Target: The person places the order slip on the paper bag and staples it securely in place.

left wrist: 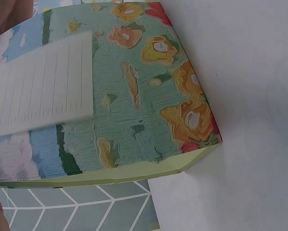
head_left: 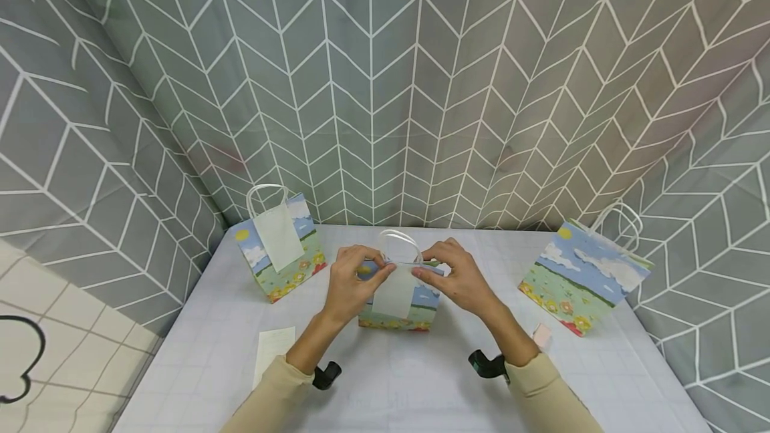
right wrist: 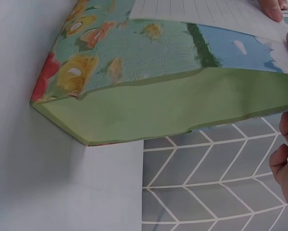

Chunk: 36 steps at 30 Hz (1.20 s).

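Note:
A small paper gift bag (head_left: 425, 296), printed with flowers and sky, stands upright mid-table with white handles. A lined paper sheet (head_left: 392, 296) lies flat against its front. My left hand (head_left: 351, 286) pinches the top of bag and sheet, left of the handle, thumb in front. My right hand (head_left: 460, 278) pinches the same top edge from the right, its thumb at the sheet's corner. In the left wrist view the sheet (left wrist: 47, 84) covers part of the bag front; the right wrist view shows the bag's green side (right wrist: 148, 108). Exactly how the fingers meet behind the edge is hidden.
A matching bag with a sheet on its front (head_left: 279, 239) stands at back left. Another bag (head_left: 583, 272) stands at the right. A loose lined sheet (head_left: 277, 346) lies by my left forearm, a small pink object (head_left: 542, 335) by my right. A patterned curtain (head_left: 391, 119) hangs behind the table.

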Tool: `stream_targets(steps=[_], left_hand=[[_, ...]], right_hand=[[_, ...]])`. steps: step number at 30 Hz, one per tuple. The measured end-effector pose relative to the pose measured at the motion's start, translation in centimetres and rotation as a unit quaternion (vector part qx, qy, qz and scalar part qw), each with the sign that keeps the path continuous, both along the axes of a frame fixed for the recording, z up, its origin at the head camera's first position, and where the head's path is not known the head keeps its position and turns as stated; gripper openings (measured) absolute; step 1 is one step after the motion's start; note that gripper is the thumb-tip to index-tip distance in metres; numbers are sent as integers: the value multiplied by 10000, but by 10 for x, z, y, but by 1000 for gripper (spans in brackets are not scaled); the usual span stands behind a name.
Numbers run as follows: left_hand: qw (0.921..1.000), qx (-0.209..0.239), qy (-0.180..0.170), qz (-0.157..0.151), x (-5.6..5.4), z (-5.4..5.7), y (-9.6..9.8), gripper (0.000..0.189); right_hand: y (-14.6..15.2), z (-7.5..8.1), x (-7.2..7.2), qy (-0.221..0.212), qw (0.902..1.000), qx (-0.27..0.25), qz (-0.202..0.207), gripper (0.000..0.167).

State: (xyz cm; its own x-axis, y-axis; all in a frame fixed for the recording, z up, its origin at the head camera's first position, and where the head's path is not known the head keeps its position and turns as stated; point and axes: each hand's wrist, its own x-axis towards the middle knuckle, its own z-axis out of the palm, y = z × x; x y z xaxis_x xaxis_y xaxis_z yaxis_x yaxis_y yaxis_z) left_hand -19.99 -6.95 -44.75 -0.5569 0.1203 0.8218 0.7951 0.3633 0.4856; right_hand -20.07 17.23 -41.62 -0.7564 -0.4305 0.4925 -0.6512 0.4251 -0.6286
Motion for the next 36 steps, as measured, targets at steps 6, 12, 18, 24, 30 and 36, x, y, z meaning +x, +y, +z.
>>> stream_targets(steps=[6,12,18,24,30,36], left_hand=[[10000,-7,-35,-15,1,0,1,24],[10000,-40,-58,-1,1,0,2,23],[9999,-116,-60,19,1,1,1,23],[9998,-100,-172,76,3,2,0,25],[9992,-37,-362,151,4,1,0,34],[9997,-178,-157,97,1,0,-1,23]], right_hand=[[0,0,0,36,10000,27,-18,13],[1,2,1,24,10000,-29,33,11],[1,1,1,-41,9999,-90,70,11],[2,0,1,-76,9999,-128,57,9],[2,-3,1,-73,9999,-120,25,8],[2,-3,0,24,9999,-120,52,7]])
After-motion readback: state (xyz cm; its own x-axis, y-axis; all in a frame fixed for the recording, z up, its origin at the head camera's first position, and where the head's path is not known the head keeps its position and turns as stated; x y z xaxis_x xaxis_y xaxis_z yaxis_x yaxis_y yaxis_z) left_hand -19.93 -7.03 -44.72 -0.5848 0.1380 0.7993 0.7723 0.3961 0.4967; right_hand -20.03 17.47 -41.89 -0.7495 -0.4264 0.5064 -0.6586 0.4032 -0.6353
